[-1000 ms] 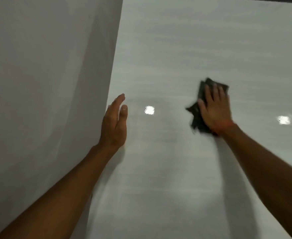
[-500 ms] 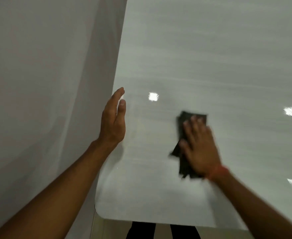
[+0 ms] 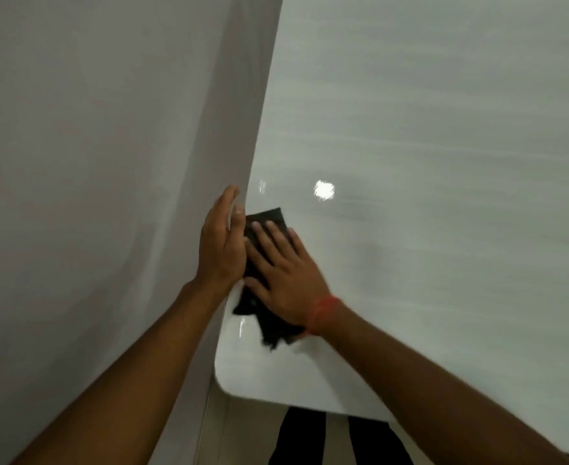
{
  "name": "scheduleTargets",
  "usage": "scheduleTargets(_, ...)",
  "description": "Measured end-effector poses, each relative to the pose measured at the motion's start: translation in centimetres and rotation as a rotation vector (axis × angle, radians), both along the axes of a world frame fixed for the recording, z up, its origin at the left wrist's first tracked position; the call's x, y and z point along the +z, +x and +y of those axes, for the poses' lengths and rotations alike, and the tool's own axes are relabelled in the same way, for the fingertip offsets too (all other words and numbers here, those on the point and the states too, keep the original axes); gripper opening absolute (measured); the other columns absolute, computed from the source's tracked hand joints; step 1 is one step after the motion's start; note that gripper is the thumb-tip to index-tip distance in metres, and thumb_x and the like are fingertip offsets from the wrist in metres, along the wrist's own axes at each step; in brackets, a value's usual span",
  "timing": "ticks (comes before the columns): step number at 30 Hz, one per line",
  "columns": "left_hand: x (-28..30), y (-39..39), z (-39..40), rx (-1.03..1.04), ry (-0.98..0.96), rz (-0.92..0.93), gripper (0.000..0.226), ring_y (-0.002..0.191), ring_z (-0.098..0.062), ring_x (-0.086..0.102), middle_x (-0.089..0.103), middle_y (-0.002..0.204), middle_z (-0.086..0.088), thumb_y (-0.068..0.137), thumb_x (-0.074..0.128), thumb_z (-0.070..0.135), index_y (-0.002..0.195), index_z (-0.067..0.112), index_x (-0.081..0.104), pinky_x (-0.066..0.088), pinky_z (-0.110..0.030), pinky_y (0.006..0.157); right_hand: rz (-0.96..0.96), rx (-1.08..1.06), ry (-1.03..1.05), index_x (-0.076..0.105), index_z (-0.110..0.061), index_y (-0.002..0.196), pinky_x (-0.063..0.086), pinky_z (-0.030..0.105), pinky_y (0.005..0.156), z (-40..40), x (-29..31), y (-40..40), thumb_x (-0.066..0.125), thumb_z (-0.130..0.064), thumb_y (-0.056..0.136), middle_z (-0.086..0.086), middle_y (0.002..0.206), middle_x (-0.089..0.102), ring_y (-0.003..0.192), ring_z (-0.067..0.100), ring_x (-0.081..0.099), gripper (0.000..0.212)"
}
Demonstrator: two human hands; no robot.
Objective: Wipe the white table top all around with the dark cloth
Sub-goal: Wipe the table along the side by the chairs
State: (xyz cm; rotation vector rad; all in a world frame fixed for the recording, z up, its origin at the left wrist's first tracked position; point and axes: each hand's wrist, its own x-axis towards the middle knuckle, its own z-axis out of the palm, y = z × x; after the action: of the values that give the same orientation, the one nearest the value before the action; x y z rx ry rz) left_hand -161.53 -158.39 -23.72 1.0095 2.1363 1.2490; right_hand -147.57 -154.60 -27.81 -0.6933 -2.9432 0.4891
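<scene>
The glossy white table top (image 3: 427, 169) fills the right and middle of the head view. The dark cloth (image 3: 269, 219) lies flat on it near its left edge, close to the rounded near-left corner. My right hand (image 3: 285, 280) presses down on the cloth with straight, spread fingers; a red thread circles its wrist. My left hand (image 3: 221, 243) stands on edge beside the cloth, fingers straight, against the wall at the table's left edge, touching my right hand's fingers.
A plain pale wall (image 3: 108, 162) rises directly along the table's left edge. The table's front edge and rounded corner (image 3: 224, 384) are close to me, with dark trouser legs (image 3: 303, 437) and light floor below.
My right hand has slid the cloth left and nearer, from mid-table to the left edge beside my left hand. The view has shifted, so the front corner shows more.
</scene>
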Motion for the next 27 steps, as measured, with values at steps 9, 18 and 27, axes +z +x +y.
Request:
scheduleTargets(9,0.2,2.2,-0.7,-0.004,0.055,-0.049,0.055,0.14,-0.016,0.043,0.048,0.15,-0.005,0.102,0.032,0.043,0.147,0.013,0.042,0.036,-0.045,0.116,-0.047,-0.354,0.012,0.017,-0.018,0.158,0.005,0.055,0.122,5.2,-0.4,-0.4,0.028,-0.05,0.1,0.014,0.166,0.01,0.153,0.035,0.003,0.067)
scheduleTargets(18,-0.2,9.8,-6.1,-0.087,-0.141,0.125,0.058,0.152,-0.014,0.017,0.034,0.159,0.0,0.103,0.02,0.048,0.151,0.02,0.038,0.02,-0.049,0.122,0.029,0.022,-0.172,0.034,-0.016,0.153,0.009,0.052,0.123,-6.6,1.0,9.3,0.041,-0.036,0.103,0.009,0.162,0.028,0.152,0.028,0.016,0.055)
scheduleTargets(27,-3.2,14.8,-9.5,-0.11,-0.656,0.724,0.075,0.153,-0.034,0.002,0.006,0.165,-0.017,0.101,0.018,0.051,0.156,0.001,0.011,0.001,-0.056,0.123,-0.122,-0.946,0.094,0.04,-0.005,0.147,0.018,0.065,0.116,12.3,-0.5,36.3,0.031,-0.038,0.101,0.029,0.154,0.032,0.141,0.049,0.03,0.057)
